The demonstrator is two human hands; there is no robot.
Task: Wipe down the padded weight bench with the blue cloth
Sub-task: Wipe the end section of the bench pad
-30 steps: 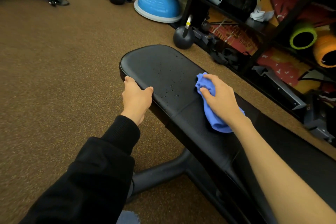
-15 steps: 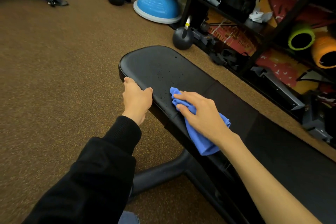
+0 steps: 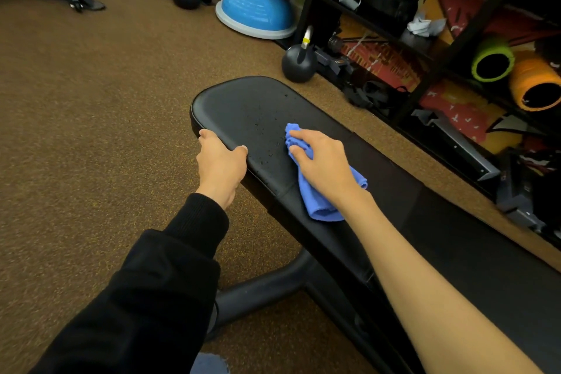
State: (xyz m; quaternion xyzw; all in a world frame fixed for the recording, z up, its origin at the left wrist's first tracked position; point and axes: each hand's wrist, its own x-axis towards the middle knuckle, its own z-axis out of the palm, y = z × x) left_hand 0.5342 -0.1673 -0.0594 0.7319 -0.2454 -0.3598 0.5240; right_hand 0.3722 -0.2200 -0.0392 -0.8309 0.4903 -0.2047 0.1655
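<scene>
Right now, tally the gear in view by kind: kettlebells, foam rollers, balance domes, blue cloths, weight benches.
Kettlebells: 3
Foam rollers: 2
Balance dome: 1
Blue cloth: 1
Weight bench: 1
Total: 8

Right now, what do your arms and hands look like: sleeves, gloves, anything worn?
The left arm wears a black long sleeve with a ribbed cuff at the wrist. The right forearm is bare. Neither the left hand nor the right hand shows gloves or rings.
</scene>
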